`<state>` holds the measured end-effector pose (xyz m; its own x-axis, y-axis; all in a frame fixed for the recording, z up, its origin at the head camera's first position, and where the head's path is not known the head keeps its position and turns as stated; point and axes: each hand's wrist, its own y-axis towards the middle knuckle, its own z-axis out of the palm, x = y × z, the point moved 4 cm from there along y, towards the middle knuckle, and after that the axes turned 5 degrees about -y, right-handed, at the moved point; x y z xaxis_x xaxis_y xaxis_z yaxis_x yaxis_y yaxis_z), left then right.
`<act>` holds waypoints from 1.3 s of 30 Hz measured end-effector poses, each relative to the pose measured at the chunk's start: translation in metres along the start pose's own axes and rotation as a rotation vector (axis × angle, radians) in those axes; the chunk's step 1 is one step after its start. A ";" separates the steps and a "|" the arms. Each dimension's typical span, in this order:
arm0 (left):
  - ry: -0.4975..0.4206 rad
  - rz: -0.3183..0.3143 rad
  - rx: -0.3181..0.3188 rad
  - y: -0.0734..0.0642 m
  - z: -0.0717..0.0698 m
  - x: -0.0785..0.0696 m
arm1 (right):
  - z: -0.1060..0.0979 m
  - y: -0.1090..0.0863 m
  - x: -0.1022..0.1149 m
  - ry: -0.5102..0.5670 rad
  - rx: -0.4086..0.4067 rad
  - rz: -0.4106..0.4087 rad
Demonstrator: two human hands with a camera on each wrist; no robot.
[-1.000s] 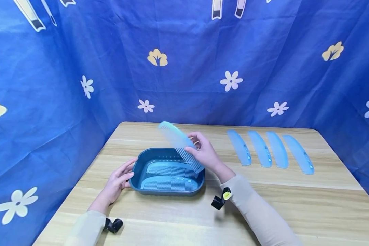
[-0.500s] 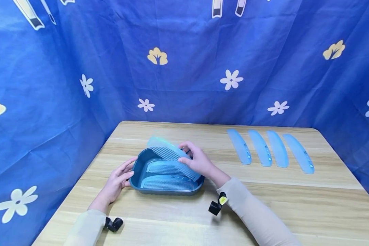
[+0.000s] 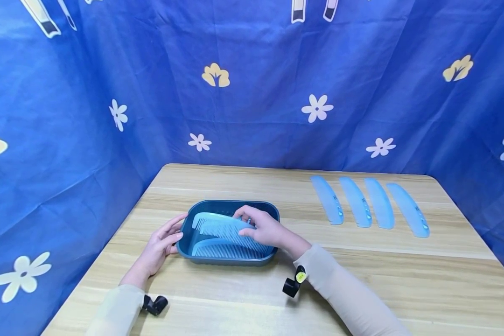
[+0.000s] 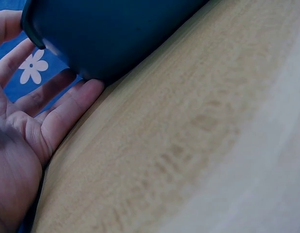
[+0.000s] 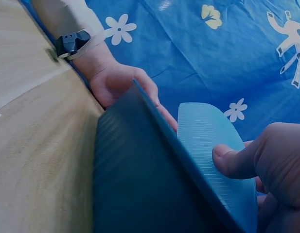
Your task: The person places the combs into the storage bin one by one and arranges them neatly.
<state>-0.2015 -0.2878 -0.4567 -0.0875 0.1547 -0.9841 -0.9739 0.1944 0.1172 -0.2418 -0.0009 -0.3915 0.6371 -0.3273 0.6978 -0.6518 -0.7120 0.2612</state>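
A light-blue translucent comb (image 3: 218, 224) slants down into a dark teal plastic basket (image 3: 185, 252), pinched near its right end by my right hand (image 3: 264, 228). In the right wrist view, my thumb (image 5: 227, 158) presses on the held comb's face, above the basket wall (image 5: 135, 170). Another comb (image 3: 218, 248) lies along the basket's near side, and the held comb overlaps a further one behind it. My left hand (image 3: 159, 247) rests against the basket's left end, its fingers (image 4: 67, 114) extended along the outer wall, as the left wrist view shows.
Several matching blue combs, among them a leftmost comb (image 3: 327, 200) and a rightmost comb (image 3: 409, 210), lie in a row on the wooden table (image 3: 218, 298) to the right. A blue patterned curtain (image 3: 252, 93) encloses the table's back and sides.
My right hand has lowered the comb from above the basket's back rim into the basket, moving toward the near left and turning it flatter. The left hand stays at the basket's left end.
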 end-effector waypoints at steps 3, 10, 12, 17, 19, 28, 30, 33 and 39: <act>-0.006 0.001 0.007 0.000 0.000 0.000 | 0.004 0.000 -0.001 -0.020 0.034 0.013; -0.013 0.004 0.007 0.000 -0.001 0.000 | 0.011 0.001 0.000 -0.058 0.117 0.054; -0.012 0.007 0.009 0.001 -0.001 -0.001 | 0.012 0.001 -0.001 -0.080 0.137 0.057; -0.014 0.013 0.017 0.001 0.000 -0.003 | 0.018 0.002 -0.001 -0.132 0.200 0.046; -0.011 0.012 0.018 0.000 0.000 -0.003 | 0.021 0.002 0.000 -0.152 0.228 0.035; 0.021 -0.002 -0.004 -0.001 0.002 -0.001 | 0.026 0.002 -0.003 -0.215 0.246 0.047; 0.027 -0.001 -0.008 -0.001 0.002 -0.001 | 0.026 0.002 -0.005 -0.214 0.234 0.054; 0.034 0.002 -0.010 -0.001 0.003 -0.001 | 0.025 0.001 -0.007 -0.201 0.213 0.078; 0.032 0.007 -0.009 -0.002 0.003 -0.001 | 0.022 -0.001 -0.006 -0.172 0.159 0.086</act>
<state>-0.1988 -0.2849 -0.4559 -0.1010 0.1252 -0.9870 -0.9751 0.1845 0.1232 -0.2366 -0.0120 -0.4107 0.6514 -0.4826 0.5854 -0.6429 -0.7609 0.0880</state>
